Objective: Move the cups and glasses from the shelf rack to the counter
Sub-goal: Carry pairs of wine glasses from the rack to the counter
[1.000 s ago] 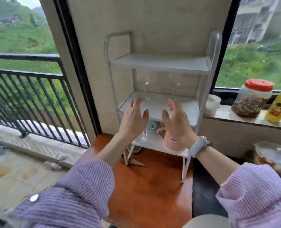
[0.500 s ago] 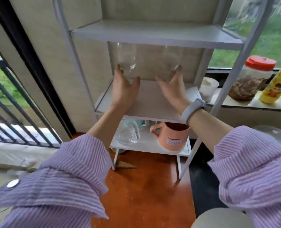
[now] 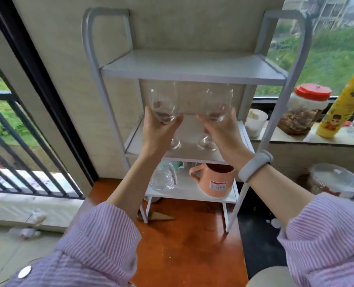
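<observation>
A white three-tier shelf rack (image 3: 192,67) stands on the orange counter (image 3: 188,245). On its middle tier are two clear stemmed wine glasses. My left hand (image 3: 157,129) is wrapped around the bowl of the left wine glass (image 3: 164,102). My right hand (image 3: 223,131) cups the bowl of the right wine glass (image 3: 218,102). Their feet show just above the middle tier. The bottom tier holds a clear glass mug (image 3: 163,179) and a peach plastic cup (image 3: 215,181), with a pale green cup (image 3: 179,165) partly hidden behind.
On the window ledge to the right stand a white cup (image 3: 254,123), a red-lidded jar (image 3: 304,110) and a yellow bottle (image 3: 341,106). A covered bowl (image 3: 335,181) sits low right. A black railing (image 3: 16,129) and balcony lie left.
Both hands reached into the middle tier and closed around the two wine glasses, one each. The view has shifted closer to the rack.
</observation>
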`<control>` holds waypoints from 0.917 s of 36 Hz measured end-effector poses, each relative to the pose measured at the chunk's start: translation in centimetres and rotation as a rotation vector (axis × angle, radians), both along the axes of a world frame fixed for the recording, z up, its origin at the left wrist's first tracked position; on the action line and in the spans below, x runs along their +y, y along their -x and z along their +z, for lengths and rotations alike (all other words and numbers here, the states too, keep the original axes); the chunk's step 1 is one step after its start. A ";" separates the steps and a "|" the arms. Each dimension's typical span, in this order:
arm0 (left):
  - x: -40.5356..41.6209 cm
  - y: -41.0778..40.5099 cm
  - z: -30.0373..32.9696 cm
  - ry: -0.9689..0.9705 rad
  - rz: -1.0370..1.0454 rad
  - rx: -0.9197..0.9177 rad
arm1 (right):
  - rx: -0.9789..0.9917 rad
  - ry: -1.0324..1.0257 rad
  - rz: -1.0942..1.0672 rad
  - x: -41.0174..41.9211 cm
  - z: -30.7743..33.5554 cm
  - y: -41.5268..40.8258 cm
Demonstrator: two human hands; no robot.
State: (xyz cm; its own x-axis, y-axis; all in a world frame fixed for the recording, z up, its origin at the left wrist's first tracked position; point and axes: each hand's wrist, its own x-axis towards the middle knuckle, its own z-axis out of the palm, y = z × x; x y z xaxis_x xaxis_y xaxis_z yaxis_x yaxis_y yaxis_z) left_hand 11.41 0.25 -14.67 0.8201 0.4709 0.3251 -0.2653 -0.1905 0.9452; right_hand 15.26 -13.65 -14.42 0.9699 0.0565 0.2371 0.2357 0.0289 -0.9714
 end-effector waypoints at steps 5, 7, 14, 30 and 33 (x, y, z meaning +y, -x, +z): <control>-1.4 4.6 -0.5 0.000 -0.044 -0.003 | -0.018 -0.032 0.175 -2.3 0.0 5.0; -2.2 6.6 -0.9 -0.009 -0.046 -0.024 | 0.030 -0.097 0.216 -3.5 -0.1 7.1; -7.2 12.5 -3.7 -0.165 -0.120 0.058 | 0.126 -0.102 0.258 -10.4 -2.9 14.5; -40.3 22.4 -10.9 -0.372 -0.650 0.251 | 0.319 0.113 -0.262 -42.3 -10.7 33.1; -48.0 25.4 -11.6 -0.368 -0.812 0.273 | 0.321 0.118 -0.453 -48.9 -11.7 38.1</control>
State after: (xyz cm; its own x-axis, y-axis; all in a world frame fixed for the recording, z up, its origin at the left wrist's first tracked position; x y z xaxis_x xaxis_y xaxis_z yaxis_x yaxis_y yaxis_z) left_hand -13.94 -47.76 -26.23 0.9229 -0.3749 0.0875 -0.2260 -0.3436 0.9115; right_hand -22.81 -62.52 -26.11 0.9257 -0.3740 -0.0566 -0.1085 -0.1194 -0.9869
